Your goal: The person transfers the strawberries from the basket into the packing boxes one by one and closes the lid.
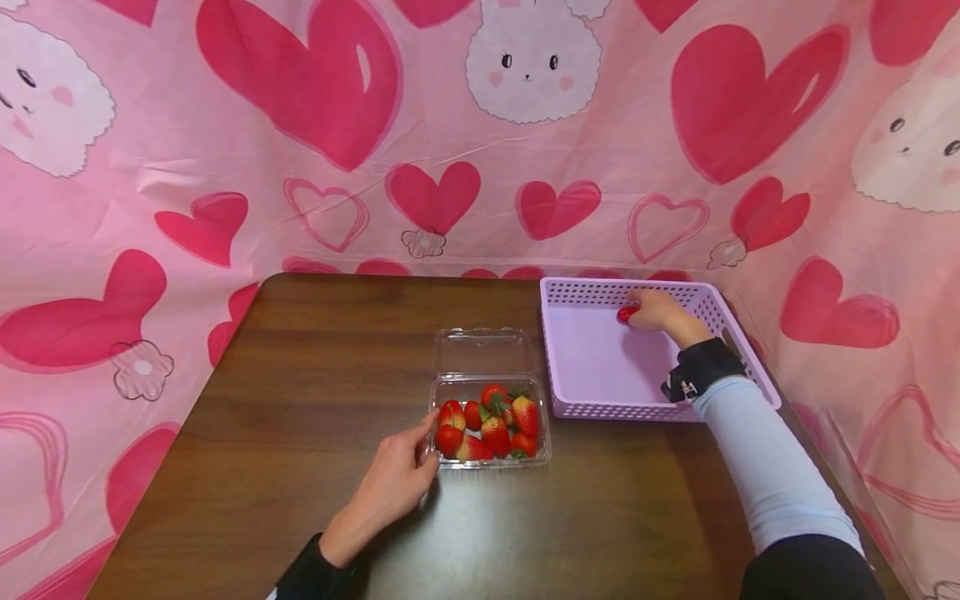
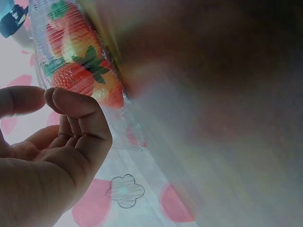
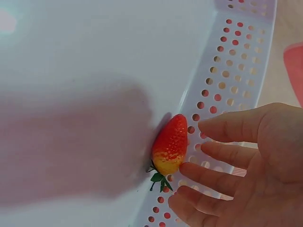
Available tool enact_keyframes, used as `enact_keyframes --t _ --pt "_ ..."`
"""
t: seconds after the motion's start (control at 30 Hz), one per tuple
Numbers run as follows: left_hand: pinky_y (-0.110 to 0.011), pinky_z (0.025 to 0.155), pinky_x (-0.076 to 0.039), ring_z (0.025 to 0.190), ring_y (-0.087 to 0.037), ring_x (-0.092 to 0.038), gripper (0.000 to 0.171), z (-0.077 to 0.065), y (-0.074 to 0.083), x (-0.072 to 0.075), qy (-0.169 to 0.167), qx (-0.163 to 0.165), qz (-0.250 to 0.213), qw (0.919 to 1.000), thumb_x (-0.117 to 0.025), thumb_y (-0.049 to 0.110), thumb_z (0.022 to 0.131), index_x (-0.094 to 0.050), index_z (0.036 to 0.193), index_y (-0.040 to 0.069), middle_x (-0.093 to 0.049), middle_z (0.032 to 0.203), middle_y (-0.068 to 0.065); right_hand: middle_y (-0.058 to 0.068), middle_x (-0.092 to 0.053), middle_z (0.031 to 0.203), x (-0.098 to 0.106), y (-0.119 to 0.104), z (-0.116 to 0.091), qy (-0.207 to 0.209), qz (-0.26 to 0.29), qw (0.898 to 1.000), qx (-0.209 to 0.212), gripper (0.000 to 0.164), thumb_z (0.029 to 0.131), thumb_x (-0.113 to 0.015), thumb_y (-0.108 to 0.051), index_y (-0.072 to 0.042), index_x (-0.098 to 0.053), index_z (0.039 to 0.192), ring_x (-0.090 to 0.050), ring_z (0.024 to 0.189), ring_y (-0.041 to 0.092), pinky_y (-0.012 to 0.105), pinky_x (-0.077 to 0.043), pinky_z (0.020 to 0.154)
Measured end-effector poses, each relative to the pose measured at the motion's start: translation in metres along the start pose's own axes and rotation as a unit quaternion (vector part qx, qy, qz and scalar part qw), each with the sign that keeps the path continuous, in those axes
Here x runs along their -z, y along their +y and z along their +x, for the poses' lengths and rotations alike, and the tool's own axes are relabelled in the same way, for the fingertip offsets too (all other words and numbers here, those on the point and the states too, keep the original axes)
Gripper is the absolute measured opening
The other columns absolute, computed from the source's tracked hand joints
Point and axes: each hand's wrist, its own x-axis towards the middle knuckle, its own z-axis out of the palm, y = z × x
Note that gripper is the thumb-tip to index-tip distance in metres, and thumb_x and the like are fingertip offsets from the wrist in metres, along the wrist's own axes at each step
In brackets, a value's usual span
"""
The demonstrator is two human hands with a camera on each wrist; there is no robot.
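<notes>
A clear plastic clamshell box (image 1: 491, 463) stands on the table, holding several strawberries (image 1: 495, 435), red with paler patches and green leaves. My left hand (image 1: 397, 475) pinches the box's near left edge between thumb and forefinger; in the left wrist view the fingertips meet at the clear wall. Inside the lilac basket (image 1: 600, 367), one strawberry (image 3: 170, 144) lies against the perforated far wall with its leaves at one end. Beside it my right hand (image 1: 660, 312) spreads its relaxed fingers, the fingertips right by the fruit and nothing gripped.
The dark wooden table (image 1: 315, 400) carries both containers, with the basket to the right of the box. The box's transparent lid (image 1: 486, 352) is folded back toward the far side. A pink curtain (image 1: 450, 100) printed with hearts and rabbits surrounds the table's far and side edges.
</notes>
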Motion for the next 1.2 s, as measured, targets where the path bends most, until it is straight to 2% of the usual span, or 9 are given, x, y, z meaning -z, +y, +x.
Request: enact_keyframes --t 0.17,0.33,0.43,0.6,0.77,0.97,1.2 --pt "-0.026 0.054 -0.045 0.059 -0.017 -0.049 0.064 -0.001 -0.001 0.0 -0.001 -0.003 -0.003 1.0 -0.071 0.005 0.094 -0.051 0.155 0.002 -0.052 0.07 0.001 0.031 -0.059 0.108 0.0 0.002 -0.003 -0.001 -0.022 1.0 -0.017 0.043 0.093 -0.063 -0.011 0.017 -0.059 0.125 -0.053 0.098 0.046 0.059 -0.044 0.094" --pt "-0.026 0.054 -0.046 0.06 -0.017 -0.05 0.064 -0.001 0.0 0.0 -0.001 -0.001 -0.005 1.0 -0.07 0.005 0.095 -0.05 0.156 0.003 -0.052 0.071 0.0 0.026 -0.06 0.097 -0.002 0.0 -0.008 0.003 -0.016 0.999 -0.035 0.036 0.094 -0.064 -0.012 0.016 -0.063 0.115 -0.055 0.093 0.043 0.057 -0.046 0.091" --pt "-0.026 0.054 -0.046 0.06 -0.018 -0.05 0.064 -0.002 0.0 0.0 0.0 0.001 -0.008 1.0 -0.07 0.005 0.095 -0.05 0.156 0.003 -0.053 0.071 0.0 0.026 -0.061 0.096 -0.002 -0.004 -0.01 0.007 0.001 0.999 -0.033 0.033 0.094 -0.066 -0.011 0.015 -0.064 0.114 -0.056 0.093 0.043 0.057 -0.047 0.091" --pt "-0.026 0.054 -0.046 0.06 -0.018 -0.051 0.065 -0.003 0.001 0.001 -0.004 0.007 -0.011 0.9999 -0.071 0.006 0.095 -0.049 0.156 0.003 -0.054 0.072 0.0 0.029 -0.06 0.102 -0.002 -0.003 -0.011 0.002 -0.001 1.0 -0.025 0.035 0.089 -0.066 -0.004 0.017 -0.061 0.116 -0.055 0.095 0.044 0.056 -0.047 0.091" --pt "-0.026 0.054 -0.046 0.06 -0.018 -0.05 0.066 -0.003 0.0 0.001 -0.004 0.006 -0.011 0.9999 -0.071 0.006 0.095 -0.049 0.157 0.003 -0.054 0.073 0.0 0.028 -0.058 0.106 -0.004 0.001 -0.008 -0.009 0.012 0.999 -0.044 0.036 0.088 -0.066 -0.001 0.014 -0.059 0.12 -0.056 0.096 0.043 0.052 -0.049 0.087" --pt "-0.027 0.053 -0.046 0.059 -0.018 -0.05 0.065 -0.003 -0.001 0.001 -0.001 0.0 -0.005 1.0 -0.071 0.005 0.094 -0.05 0.156 0.003 -0.053 0.071 0.0 0.026 -0.058 0.104 -0.008 0.006 -0.004 -0.01 0.038 0.998 -0.056 0.035 0.089 -0.069 -0.001 0.011 -0.059 0.12 -0.058 0.093 0.04 0.046 -0.051 0.081" --pt "-0.027 0.053 -0.045 0.06 -0.018 -0.05 0.065 -0.002 -0.002 0.0 0.002 0.004 -0.006 1.0 -0.07 0.005 0.094 -0.05 0.156 0.004 -0.052 0.072 -0.001 0.021 -0.056 0.094 -0.009 0.009 -0.003 -0.01 0.044 0.997 -0.056 0.03 0.089 -0.071 -0.004 0.009 -0.059 0.112 -0.055 0.086 0.036 0.042 -0.048 0.073"
